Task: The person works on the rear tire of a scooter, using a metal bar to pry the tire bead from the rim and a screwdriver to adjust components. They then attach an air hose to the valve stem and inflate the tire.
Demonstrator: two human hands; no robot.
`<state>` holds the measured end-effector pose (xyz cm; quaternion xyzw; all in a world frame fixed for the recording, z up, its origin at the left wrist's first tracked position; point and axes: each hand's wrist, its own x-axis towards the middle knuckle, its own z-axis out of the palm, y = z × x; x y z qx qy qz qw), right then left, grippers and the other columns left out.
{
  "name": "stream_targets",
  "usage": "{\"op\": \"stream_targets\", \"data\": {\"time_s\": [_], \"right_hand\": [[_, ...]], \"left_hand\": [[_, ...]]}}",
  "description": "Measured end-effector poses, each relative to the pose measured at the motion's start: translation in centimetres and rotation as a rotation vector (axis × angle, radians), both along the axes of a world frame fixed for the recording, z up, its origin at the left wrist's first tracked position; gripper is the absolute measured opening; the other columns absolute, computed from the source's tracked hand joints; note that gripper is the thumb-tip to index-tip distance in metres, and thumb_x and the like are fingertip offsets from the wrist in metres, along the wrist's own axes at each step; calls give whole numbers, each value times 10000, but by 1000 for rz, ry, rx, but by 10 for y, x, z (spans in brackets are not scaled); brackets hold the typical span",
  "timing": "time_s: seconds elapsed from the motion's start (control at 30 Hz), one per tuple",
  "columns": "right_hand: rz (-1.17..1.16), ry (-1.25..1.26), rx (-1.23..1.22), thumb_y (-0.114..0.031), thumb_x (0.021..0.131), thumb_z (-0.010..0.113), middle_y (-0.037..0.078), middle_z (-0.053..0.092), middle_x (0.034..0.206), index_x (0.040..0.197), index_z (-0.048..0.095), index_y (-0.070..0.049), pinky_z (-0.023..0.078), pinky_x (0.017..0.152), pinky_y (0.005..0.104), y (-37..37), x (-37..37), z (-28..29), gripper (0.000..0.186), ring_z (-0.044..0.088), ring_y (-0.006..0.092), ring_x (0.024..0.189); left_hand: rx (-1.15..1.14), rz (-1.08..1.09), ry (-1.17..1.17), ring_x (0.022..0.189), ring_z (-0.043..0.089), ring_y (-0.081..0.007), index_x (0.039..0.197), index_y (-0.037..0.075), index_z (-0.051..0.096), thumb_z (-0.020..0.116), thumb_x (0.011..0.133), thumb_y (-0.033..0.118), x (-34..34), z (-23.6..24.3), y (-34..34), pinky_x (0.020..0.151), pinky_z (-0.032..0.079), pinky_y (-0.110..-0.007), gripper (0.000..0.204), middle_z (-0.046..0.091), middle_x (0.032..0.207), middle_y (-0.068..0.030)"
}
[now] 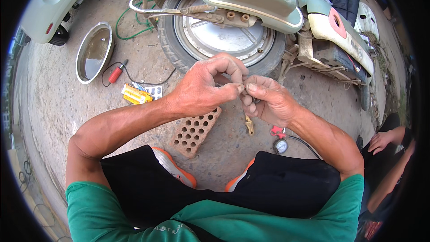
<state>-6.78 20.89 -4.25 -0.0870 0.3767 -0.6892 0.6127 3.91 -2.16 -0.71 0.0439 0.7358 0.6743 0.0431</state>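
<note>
My left hand (210,84) and my right hand (271,98) meet in front of the scooter wheel. Thumbs and fingers of both are pinched together, nearly touching, around something too small to make out. A bit of dark metal shows under the curled fingers of the right hand. Behind the hands lies the scooter's wheel (224,40), a black tyre round a silver hub, with the scooter (255,0) on its side. Below the right hand is a brass-coloured fitting (249,125) on the ground. A perforated brick (195,132) rests below the left forearm.
At left are a metal basin (79,58) of murky water, a red-handled tool (116,74), a yellow box (135,94) and a patch sheet (155,92). A pressure gauge (281,146) with a hose lies right. Another person's hand (380,140) is at far right.
</note>
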Motion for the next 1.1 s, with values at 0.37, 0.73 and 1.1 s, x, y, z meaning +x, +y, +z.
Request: {"op": "stream_targets", "data": {"time_s": [0.37, 0.73, 1.1], "right_hand": [[-324, 1591, 584, -134, 921, 768, 56, 676, 759, 947, 736, -8, 519, 644, 346, 8, -70, 22, 133, 605, 144, 663], [-253, 1869, 466, -108, 910, 790, 129, 614, 743, 974, 738, -2, 504, 641, 412, -9, -82, 3, 135, 579, 254, 645], [8, 1580, 838, -132, 887, 771, 74, 642, 822, 1173, 720, 10, 512, 686, 362, -21, -75, 50, 323, 594, 177, 718]], "left_hand": [[-454, 3, 197, 1012, 728, -242, 1131, 1, 720, 738, 955, 108, -30, -23, 3, 912, 605, -392, 206, 695, 1108, -126], [-505, -31, 195, 979, 730, -228, 1110, -5, 724, 732, 939, 87, -33, -30, -5, 915, 604, -391, 194, 702, 1075, -121], [-518, -49, 153, 979, 729, -232, 1137, -9, 723, 732, 946, 93, -33, -24, -7, 921, 603, -393, 216, 703, 1077, -124]]}}
